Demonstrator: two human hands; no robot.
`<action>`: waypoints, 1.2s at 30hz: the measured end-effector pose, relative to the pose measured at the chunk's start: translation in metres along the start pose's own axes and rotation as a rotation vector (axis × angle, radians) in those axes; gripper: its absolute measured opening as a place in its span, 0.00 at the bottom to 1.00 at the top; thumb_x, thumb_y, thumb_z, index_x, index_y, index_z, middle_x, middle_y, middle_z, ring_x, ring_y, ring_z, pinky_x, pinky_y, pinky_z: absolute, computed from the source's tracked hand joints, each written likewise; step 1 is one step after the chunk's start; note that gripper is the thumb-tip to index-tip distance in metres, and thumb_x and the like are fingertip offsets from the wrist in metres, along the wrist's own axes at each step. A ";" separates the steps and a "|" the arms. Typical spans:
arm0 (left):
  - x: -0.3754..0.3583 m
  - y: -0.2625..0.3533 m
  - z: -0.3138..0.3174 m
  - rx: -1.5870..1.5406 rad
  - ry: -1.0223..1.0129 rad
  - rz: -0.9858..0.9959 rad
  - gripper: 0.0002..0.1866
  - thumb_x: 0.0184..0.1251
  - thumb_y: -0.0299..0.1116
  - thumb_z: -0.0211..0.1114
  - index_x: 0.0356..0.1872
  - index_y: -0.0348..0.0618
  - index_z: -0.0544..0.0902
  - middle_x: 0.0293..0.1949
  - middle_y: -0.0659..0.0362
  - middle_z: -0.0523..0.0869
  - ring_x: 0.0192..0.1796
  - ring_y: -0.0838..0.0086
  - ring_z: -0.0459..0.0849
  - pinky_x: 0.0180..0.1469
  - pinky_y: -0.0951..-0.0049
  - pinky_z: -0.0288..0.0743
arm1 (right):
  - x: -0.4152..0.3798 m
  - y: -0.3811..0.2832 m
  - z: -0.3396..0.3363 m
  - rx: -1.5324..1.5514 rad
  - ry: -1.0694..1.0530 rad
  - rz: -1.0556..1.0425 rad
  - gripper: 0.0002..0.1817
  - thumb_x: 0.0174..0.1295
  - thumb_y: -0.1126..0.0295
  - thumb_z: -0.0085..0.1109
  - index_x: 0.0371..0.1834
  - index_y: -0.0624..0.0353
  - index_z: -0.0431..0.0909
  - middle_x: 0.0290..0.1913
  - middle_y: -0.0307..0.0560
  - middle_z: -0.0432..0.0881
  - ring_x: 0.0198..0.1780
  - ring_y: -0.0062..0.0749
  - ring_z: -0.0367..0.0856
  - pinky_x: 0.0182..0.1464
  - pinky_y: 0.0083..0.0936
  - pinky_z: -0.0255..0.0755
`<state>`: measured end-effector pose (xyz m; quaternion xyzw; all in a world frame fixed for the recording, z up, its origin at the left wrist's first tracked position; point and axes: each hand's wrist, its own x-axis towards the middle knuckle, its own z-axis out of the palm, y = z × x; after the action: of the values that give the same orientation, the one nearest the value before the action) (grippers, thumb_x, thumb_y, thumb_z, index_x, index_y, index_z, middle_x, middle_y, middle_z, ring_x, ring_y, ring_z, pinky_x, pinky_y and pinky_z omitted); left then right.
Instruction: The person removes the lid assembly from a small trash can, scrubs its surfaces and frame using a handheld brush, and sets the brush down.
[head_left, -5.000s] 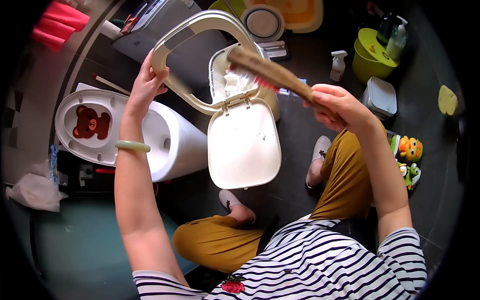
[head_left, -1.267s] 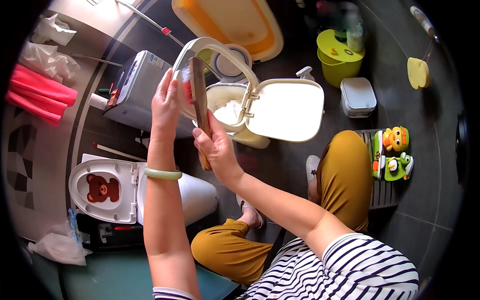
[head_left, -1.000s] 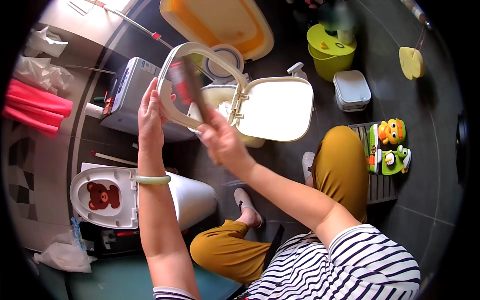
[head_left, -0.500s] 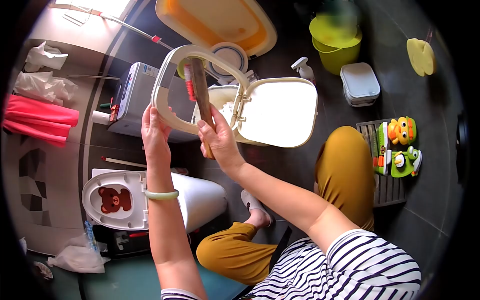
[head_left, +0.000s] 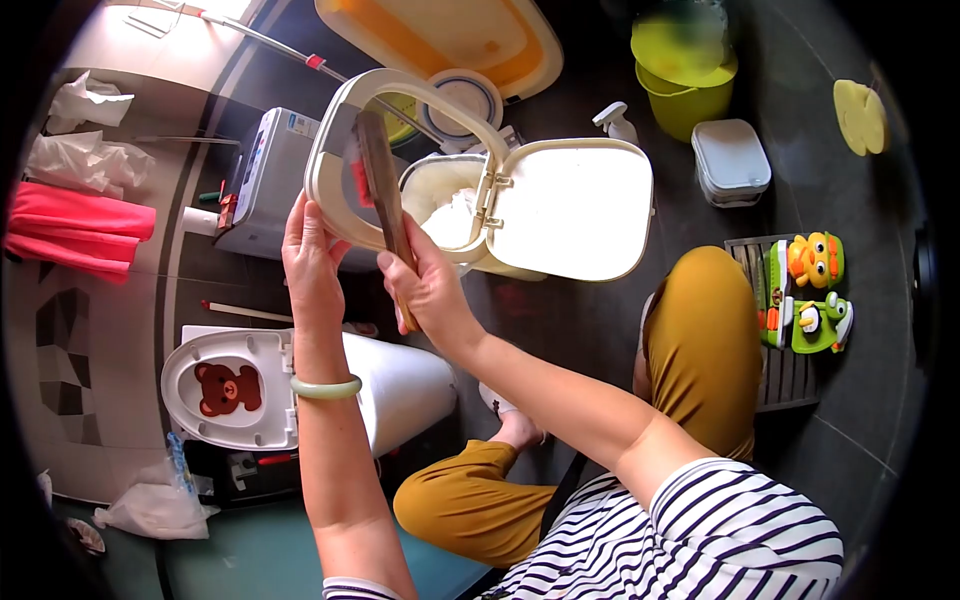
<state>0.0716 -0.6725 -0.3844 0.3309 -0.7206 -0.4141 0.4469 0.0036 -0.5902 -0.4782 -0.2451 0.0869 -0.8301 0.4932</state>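
Note:
A cream frame with a hinged lid is held up above a bin with something white inside. My left hand, a pale bangle on its wrist, grips the near left edge of the frame. In my right hand is the wooden handle of a brush; its red bristles face left, over the frame's opening. The brush head is slightly blurred, and I cannot tell whether the bristles touch the frame.
A toilet with a bear sticker stands at the left below a grey machine. Toward the upper right are a spray bottle, a green bucket and a lidded tub. Toys sit on a grate by my knee.
The brush has shifted left and slightly down within the frame's opening, with my right hand. The view has shifted a little, and more of the bin's inside shows.

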 end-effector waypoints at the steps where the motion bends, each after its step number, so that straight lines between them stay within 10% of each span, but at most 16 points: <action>1: 0.000 0.000 0.001 -0.003 -0.001 -0.003 0.22 0.73 0.43 0.52 0.61 0.41 0.70 0.48 0.57 0.81 0.47 0.77 0.81 0.46 0.75 0.78 | -0.008 0.003 -0.001 -0.028 -0.007 0.005 0.31 0.67 0.65 0.50 0.72 0.54 0.51 0.21 0.34 0.67 0.13 0.14 0.63 0.13 0.15 0.62; 36: 0.015 -0.007 0.001 -0.089 -0.004 -0.015 0.21 0.74 0.40 0.50 0.62 0.42 0.68 0.51 0.55 0.79 0.50 0.73 0.81 0.47 0.71 0.81 | -0.004 -0.040 -0.061 -0.160 -0.294 0.233 0.32 0.65 0.65 0.55 0.71 0.55 0.56 0.25 0.30 0.68 0.16 0.11 0.62 0.13 0.13 0.58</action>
<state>0.0654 -0.6879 -0.3856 0.3153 -0.6999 -0.4496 0.4568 -0.0564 -0.5730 -0.5166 -0.3902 0.1073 -0.7134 0.5721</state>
